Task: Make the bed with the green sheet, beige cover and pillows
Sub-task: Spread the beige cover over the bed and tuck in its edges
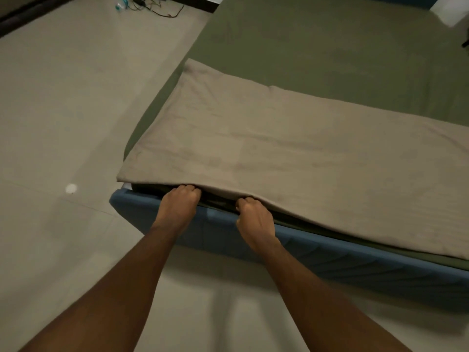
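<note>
Two bare forearms reach out from where the person stands at the foot of the bed. The left hand and the right hand sit close together at the near-left corner, both with fingers curled tight and knuckles up, tucked in under the near hem of the beige cover. The fingertips are hidden under the cloth, so I can't tell whether they pinch the cover alone or some of the sheet with it.

The cover lies as a folded band across the foot end, its near edge overhanging the blue bed frame. The green sheet is spread smooth over the rest of the mattress beyond it. Something white at the far head end may be a pillow, but too little shows to be sure.

From here it looks like squaring up the cover's hem at the foot. To do it well I'd part the hands wider along the hem, since a grip this narrow will pucker the middle and leave the far side slack. Pull low and even, keep the hem parallel to the frame, and mind not to drag the green sheet loose underneath. The left corner already sits a touch proud of the mattress.
</note>
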